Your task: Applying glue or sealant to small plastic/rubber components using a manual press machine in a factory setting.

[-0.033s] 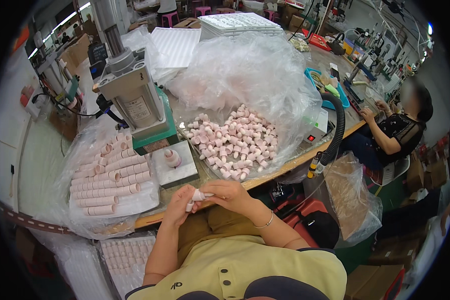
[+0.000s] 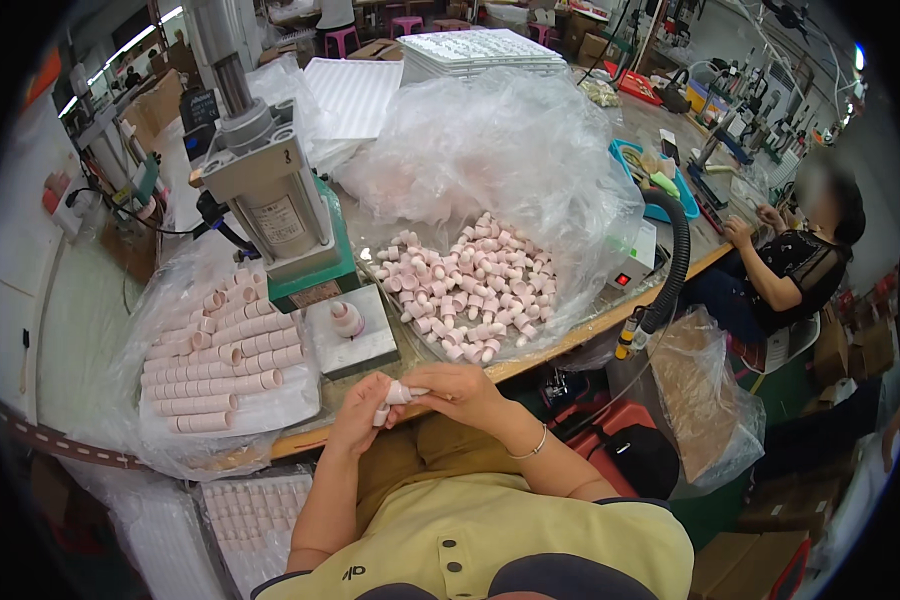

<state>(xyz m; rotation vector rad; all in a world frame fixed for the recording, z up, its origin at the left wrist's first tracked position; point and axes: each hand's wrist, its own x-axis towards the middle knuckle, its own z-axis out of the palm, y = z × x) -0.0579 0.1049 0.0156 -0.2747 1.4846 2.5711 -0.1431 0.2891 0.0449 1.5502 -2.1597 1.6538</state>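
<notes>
Wooden-topped, the workbench [image 2: 610,325] carried everything noted below. Largest on it was a clear plastic bag [image 2: 490,150] near the middle, its mouth spilling a heap of loose pink caps [image 2: 470,290] toward the front edge. A grey-and-green press [image 2: 270,210] stood left of the heap, with one cap seated on its metal base plate [image 2: 355,345]. Toward the front left corner, rows of nested pink caps [image 2: 220,360] lay on plastic sheeting.

Just off the front edge, over the lap, both hands met. The left hand [image 2: 355,415] and right hand [image 2: 465,390] were closed together on a short stack of pink caps [image 2: 395,395], fingers pinching it from either end.

Judged by appearance, each cap was light, small, thin-walled moulded plastic: stiff enough to hold shape, smooth and apt to slip. Nested stacks would likely separate if bent. Gripping at the stack ends, with a fingertip supporting the middle, appeared soundest. Crushing risk seemed low.
</notes>
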